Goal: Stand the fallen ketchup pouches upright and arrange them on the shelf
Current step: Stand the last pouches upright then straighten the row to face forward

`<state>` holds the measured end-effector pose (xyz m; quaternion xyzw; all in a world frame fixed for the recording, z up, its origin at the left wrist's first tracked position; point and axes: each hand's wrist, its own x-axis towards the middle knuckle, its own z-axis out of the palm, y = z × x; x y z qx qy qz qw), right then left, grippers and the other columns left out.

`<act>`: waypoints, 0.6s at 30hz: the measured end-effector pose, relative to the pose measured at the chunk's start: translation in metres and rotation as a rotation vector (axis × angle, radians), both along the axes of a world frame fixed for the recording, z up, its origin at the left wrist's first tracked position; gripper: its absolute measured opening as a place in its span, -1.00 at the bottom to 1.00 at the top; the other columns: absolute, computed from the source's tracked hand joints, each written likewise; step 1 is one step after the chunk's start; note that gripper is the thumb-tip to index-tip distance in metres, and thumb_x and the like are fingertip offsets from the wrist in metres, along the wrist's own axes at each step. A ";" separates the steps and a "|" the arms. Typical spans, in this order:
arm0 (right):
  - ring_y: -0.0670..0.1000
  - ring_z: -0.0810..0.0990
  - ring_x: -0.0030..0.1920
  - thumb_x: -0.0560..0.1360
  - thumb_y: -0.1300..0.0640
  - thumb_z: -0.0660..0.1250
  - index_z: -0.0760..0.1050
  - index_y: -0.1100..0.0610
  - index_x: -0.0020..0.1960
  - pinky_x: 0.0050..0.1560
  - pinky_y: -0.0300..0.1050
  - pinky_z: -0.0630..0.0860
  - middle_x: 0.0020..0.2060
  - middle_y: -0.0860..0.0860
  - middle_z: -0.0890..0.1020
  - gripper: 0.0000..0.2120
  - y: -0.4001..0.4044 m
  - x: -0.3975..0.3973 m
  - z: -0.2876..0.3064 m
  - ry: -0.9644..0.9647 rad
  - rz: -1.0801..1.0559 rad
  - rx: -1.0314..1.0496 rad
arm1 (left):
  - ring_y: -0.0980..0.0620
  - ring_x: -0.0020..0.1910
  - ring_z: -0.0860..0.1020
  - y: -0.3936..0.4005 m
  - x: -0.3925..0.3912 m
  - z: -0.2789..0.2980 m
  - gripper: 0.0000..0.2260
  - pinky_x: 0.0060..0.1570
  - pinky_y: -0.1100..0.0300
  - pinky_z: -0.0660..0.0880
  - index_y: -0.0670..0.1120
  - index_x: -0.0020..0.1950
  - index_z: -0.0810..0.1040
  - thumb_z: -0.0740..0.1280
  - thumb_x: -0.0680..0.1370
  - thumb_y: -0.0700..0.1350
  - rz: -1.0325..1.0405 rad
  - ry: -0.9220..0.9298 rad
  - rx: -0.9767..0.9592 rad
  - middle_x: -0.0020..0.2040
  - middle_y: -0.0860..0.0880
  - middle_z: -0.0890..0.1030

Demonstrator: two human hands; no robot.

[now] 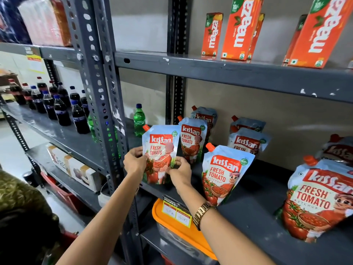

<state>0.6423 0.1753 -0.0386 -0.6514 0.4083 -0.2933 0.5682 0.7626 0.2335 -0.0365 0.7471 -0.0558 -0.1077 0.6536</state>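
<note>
Several light-blue and red Kissan ketchup pouches with orange spouts stand on the grey shelf (254, 211). I hold one ketchup pouch (160, 148) upright at the shelf's front left corner. My left hand (134, 161) grips its left edge and my right hand (180, 172) grips its lower right side. Another pouch (193, 140) stands just behind it. To the right stands a pouch (223, 175) near the front. Two more pouches (247, 142) stand further back, and a big one (317, 203) stands at the far right front.
A green bottle (139, 119) stands behind the held pouch, by the grey upright post (107, 104). Maaza juice cartons (240, 29) fill the shelf above. Dark cola bottles (59, 108) line the left rack. An orange-lidded bin (181, 226) sits on the shelf below.
</note>
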 end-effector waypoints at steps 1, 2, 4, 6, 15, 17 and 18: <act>0.01 0.54 0.01 0.36 0.37 0.40 0.45 0.16 0.11 0.00 -0.16 0.48 0.00 0.04 0.57 -0.64 0.002 0.004 0.001 0.014 -0.013 -0.051 | -0.11 0.08 0.61 -0.002 0.002 0.003 -0.78 0.10 -0.02 0.56 -0.15 0.11 0.58 0.35 0.47 -0.29 -0.007 -0.019 -0.004 0.10 -0.15 0.65; 0.03 0.56 0.04 0.36 0.38 0.39 0.44 0.15 0.10 0.01 -0.15 0.50 0.02 0.05 0.57 -0.65 0.005 0.008 0.001 0.026 -0.020 -0.092 | -0.11 0.10 0.60 -0.005 0.003 0.005 -0.78 0.07 0.05 0.55 -0.18 0.11 0.56 0.33 0.48 -0.30 -0.007 -0.039 -0.003 0.11 -0.17 0.64; 0.09 0.58 0.11 0.36 0.41 0.36 0.41 0.12 0.07 0.12 -0.06 0.56 0.08 0.12 0.58 -0.64 0.010 0.014 -0.005 0.062 0.023 -0.145 | -0.13 0.12 0.58 -0.009 0.004 0.005 -0.79 -0.02 0.15 0.48 -0.23 0.12 0.54 0.29 0.49 -0.33 0.003 -0.070 0.022 0.12 -0.21 0.63; 0.10 0.58 0.13 0.37 0.43 0.31 0.38 0.09 0.09 0.17 0.05 0.56 0.10 0.17 0.58 -0.61 0.014 0.017 -0.014 0.112 0.123 -0.189 | -0.14 0.15 0.56 -0.011 0.005 0.002 -0.76 -0.09 0.26 0.45 -0.26 0.17 0.51 0.24 0.52 -0.35 -0.010 -0.078 0.054 0.17 -0.22 0.60; 0.14 0.55 0.18 0.40 0.31 0.35 0.43 0.05 0.06 0.20 0.15 0.52 0.10 0.15 0.60 -0.70 0.004 0.019 -0.026 0.179 0.184 -0.222 | -0.20 0.19 0.54 -0.006 0.000 -0.021 -0.67 -0.02 0.12 0.47 -0.20 0.34 0.38 0.12 0.62 -0.10 -0.080 0.082 -0.062 0.28 -0.24 0.52; 0.12 0.56 0.18 0.40 0.24 0.39 0.43 0.08 0.08 0.20 0.13 0.52 0.11 0.15 0.61 -0.71 0.006 0.018 -0.025 0.193 0.198 -0.208 | -0.19 0.03 0.59 -0.005 0.000 -0.026 -0.64 -0.05 0.10 0.53 -0.22 0.30 0.40 0.11 0.62 -0.02 -0.097 0.172 -0.123 0.20 -0.25 0.56; 0.12 0.57 0.17 0.40 0.21 0.40 0.43 0.11 0.08 0.20 0.12 0.53 0.12 0.15 0.61 -0.71 0.008 0.018 -0.025 0.201 0.206 -0.202 | -0.15 -0.10 0.60 -0.003 0.000 -0.026 -0.63 -0.15 0.14 0.57 -0.22 0.30 0.39 0.10 0.62 0.00 -0.110 0.210 -0.153 0.13 -0.22 0.58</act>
